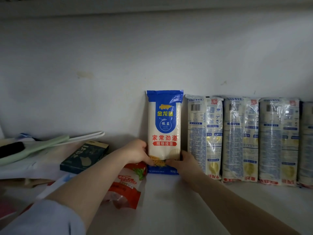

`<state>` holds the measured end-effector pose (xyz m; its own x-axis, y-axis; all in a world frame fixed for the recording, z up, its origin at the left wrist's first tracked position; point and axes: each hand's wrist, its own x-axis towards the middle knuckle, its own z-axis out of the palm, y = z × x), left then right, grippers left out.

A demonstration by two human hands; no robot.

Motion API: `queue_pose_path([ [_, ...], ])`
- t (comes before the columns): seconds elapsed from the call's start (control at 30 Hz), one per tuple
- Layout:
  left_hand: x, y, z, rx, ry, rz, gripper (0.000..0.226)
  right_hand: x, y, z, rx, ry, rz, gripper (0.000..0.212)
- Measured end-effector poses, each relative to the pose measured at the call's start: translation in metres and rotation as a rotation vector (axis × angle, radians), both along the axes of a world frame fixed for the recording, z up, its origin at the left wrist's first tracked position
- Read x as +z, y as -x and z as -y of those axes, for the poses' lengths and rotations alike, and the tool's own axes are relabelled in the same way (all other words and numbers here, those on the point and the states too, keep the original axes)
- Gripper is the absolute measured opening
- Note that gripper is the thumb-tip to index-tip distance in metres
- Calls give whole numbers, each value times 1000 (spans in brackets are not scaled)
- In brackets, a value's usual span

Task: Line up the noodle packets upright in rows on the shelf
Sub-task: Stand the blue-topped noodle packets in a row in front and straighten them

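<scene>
A blue-and-white noodle packet [164,126] stands upright against the back wall, at the left end of a row. Both hands hold its lower part: my left hand [136,151] grips the left edge, my right hand [183,162] the right edge, fingers meeting across the front. To its right several pale, clear-wrapped noodle packets [240,139] stand upright side by side, upside down with red bands at the bottom. A red-and-white packet [125,185] lies flat on the shelf [177,209] under my left forearm.
Left of the row lie a dark green box [84,156], a pale green flat utensil [33,148] and a white one [84,137], on white bags and clutter. The white back wall [152,56] rises behind everything.
</scene>
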<state>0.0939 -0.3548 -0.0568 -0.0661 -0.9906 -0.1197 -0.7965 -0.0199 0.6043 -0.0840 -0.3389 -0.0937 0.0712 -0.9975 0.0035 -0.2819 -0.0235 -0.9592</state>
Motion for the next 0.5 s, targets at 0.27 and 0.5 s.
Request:
queue_pose_path([
  [0.27,-3,1,3,25,10,-32,49,2,-2,1,-24,-14,-1,44],
  [0.5,-3,6,5,68,10,-94,50,4,0,6,-50,-31,-23,40],
])
